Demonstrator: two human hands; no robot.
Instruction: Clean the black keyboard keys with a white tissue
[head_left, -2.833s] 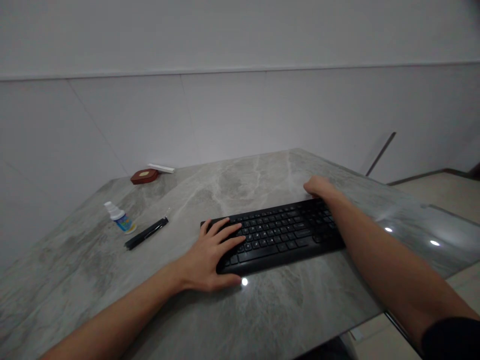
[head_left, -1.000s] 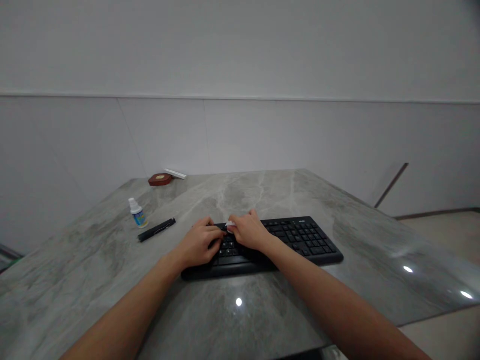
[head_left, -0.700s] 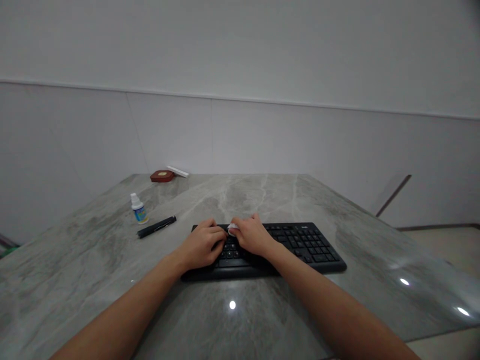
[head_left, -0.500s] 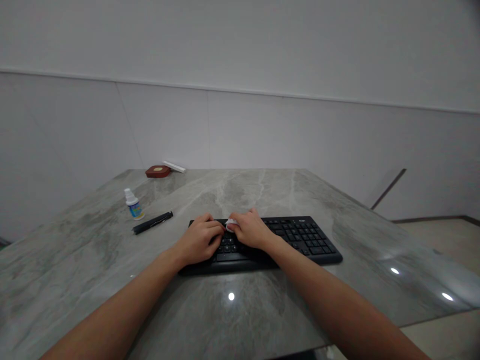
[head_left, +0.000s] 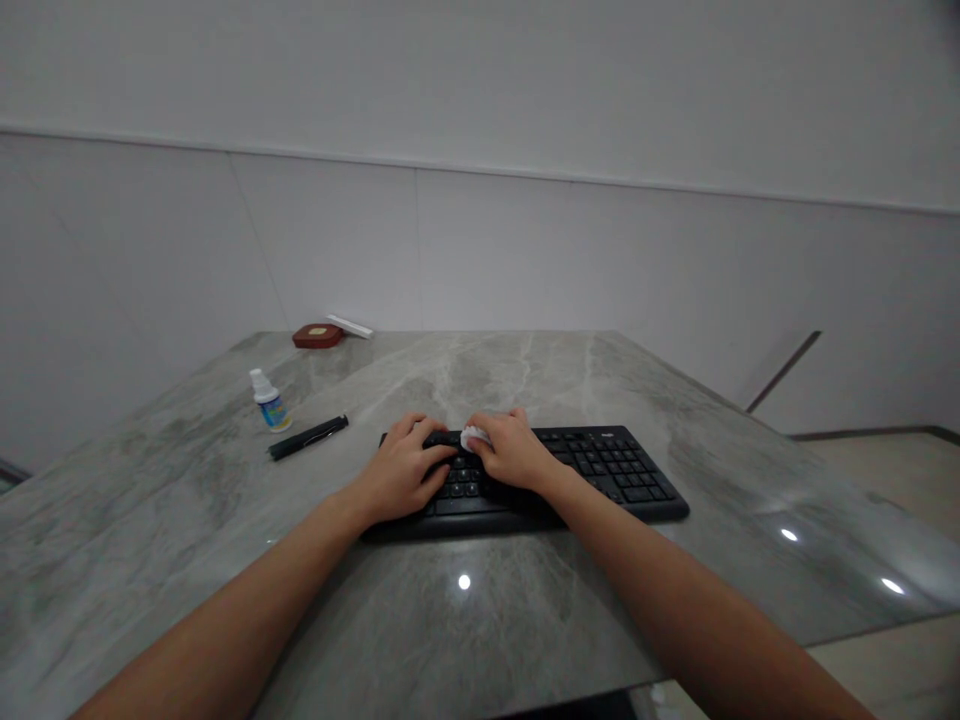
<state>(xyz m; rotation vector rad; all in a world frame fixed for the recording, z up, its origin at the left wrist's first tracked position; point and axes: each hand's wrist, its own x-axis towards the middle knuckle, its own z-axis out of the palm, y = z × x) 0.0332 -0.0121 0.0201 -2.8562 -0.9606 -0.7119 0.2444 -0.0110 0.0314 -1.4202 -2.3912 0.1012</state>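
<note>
A black keyboard (head_left: 630,470) lies on the grey marbled table. Over its left end rests my left hand (head_left: 409,468), fingers spread across the keys with nothing between them. My right hand (head_left: 514,450) is closed around a small crumpled white tissue (head_left: 472,438), which shows between thumb and fingers and is held against the upper middle keys. The hands are a short way apart. Keys under both palms are hidden.
Left of the keyboard lies a black pen-like stick with a clip (head_left: 307,438). Behind it stands a white spray bottle (head_left: 271,405) with a blue label. A reddish-brown case (head_left: 317,336) and a white flat bar (head_left: 350,327) sit at the far edge by the wall.
My right hand has slid slightly right with the tissue. My left hand's fingers have spread out more over the keys. The whole view has shifted slightly.
</note>
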